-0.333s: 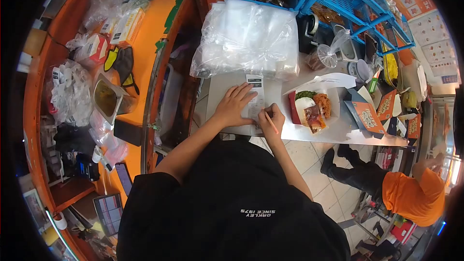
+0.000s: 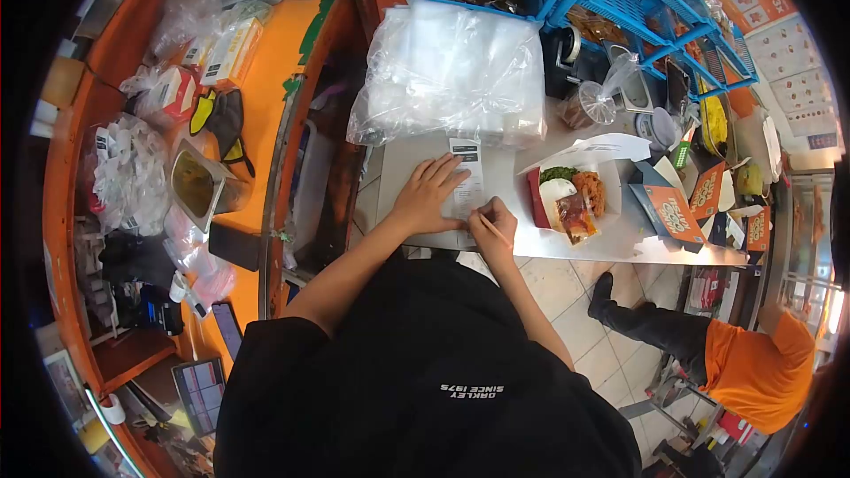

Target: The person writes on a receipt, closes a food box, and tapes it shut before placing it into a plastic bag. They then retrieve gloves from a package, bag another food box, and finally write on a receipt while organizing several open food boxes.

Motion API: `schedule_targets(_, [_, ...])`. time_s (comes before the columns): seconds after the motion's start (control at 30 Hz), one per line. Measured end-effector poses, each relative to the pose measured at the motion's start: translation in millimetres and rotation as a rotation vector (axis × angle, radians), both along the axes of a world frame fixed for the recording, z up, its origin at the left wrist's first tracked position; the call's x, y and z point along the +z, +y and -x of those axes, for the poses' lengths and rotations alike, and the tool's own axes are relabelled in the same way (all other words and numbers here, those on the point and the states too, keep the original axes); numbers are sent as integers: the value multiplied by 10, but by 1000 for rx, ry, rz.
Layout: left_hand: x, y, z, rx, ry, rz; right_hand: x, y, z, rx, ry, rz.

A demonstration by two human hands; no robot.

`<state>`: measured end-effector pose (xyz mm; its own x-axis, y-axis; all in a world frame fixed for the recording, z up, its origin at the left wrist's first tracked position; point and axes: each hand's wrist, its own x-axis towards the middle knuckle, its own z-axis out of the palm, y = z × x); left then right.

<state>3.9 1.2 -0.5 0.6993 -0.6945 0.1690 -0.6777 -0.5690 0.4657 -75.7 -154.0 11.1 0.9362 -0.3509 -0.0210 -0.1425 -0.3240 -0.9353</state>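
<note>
A narrow printed receipt lies on the metal counter. My left hand rests flat over its left side, fingers spread. My right hand is closed round a thin pinkish pen, held low at the receipt's lower right edge; its tip is hard to make out. To the right stands an open food box with rice, greens, shredded orange food and a small clear packet of red sauce.
A stack of clear plastic bags lies behind the receipt. Blue baskets stand at the back right. Printed cartons sit right of the food box. A person in an orange shirt is at the far right. An orange shelf runs along the left.
My right hand has shifted slightly left and down along the receipt with the pen. My left hand stays put. The person in orange has moved a leg and leaned lower.
</note>
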Motion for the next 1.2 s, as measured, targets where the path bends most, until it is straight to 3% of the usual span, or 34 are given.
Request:
schedule_targets(0.07, [-7,-7,1,3,2,-4,-26,-19,12,-12,25,38])
schedule_targets(0.13, [-12,0,4,3,10,4,-165,-41,28,90,3,-86])
schedule_targets(0.27, [-3,1,33,-6,0,-6,-243,-77,59,-6,14,-136])
schedule_targets(0.37, [20,-12,14,-27,-19,16,-243,-138,10,97,36,-148])
schedule_targets(0.5, [53,5,44,-29,33,23,80,-195,-111,245,62,141])
schedule_targets(0.57, [18,-14,14,-32,29,34,206,-284,-217,186,262,527])
schedule_targets(0.63, [-60,-14,18,-47,13,55,146,-310,-310,161,323,553])
schedule_targets(0.73, [-20,-55,79,-73,-158,-65,127,-307,-383,223,174,724])
schedule_targets(0.77, [25,-78,82,-74,-165,-70,165,-348,-353,220,167,719])
schedule_targets(0.83, [135,-145,98,-85,-114,-194,411,-521,-207,259,105,415])
schedule_targets(0.87, [166,-168,88,-79,-115,-200,656,-658,-96,214,33,447])
schedule_targets(0.93, [211,-221,71,22,-34,-50,509,-1215,85,-175,-273,399])
schedule_targets(0.97, [235,-289,73,30,-33,-56,927,-1341,129,-419,-130,260])
schedule_targets(1.0, [260,-398,78,50,14,71,811,-1724,154,-489,-6,445])
schedule_targets(1.07, [240,-721,162,79,62,190,136,-2254,145,-449,-95,523])
schedule_targets(1.1, [182,-973,225,114,334,453,-75,-2377,135,-417,-189,606])
schedule_targets(1.13, [151,-1123,250,147,601,719,12,-2310,196,-297,-21,408])
schedule_targets(1.2, [184,-1222,255,152,630,714,406,-2168,268,-274,106,326])
